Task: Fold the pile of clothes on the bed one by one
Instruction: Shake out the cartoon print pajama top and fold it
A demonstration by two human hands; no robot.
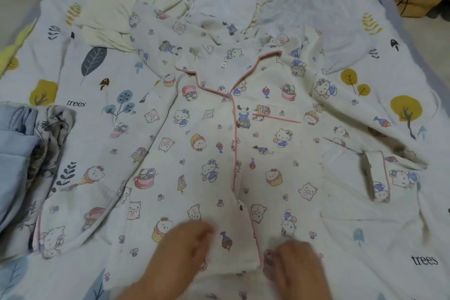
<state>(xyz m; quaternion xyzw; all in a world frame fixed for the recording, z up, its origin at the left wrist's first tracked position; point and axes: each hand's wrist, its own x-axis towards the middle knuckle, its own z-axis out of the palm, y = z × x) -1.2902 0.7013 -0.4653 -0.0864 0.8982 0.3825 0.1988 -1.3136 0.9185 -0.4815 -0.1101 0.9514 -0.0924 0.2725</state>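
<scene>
From the head camera, the pyjama shirt (219, 143) lies face up and spread across the middle of the bed (73, 75), collar away from the person, both sleeves angled out and down, the right cuff turned back on itself. The left hand (182, 246) rests on the hem left of the pink-piped placket; its fingers look loosely bent over the cloth, but motion blur hides whether they pinch it. The right hand (292, 263) sits at the hem just right of the placket, fingers curled downward at the front edge, seemingly gripping it, though again too blurred to be sure. The step looks like squaring the front before folding: draw the two front panels so the piping runs straight, smooth outward from the centre, then flatten that right cuff before bringing sleeves in. Unfolded cream clothes (109, 14) wait beyond the collar; folded blue garments (17, 153) sit at the left
</scene>
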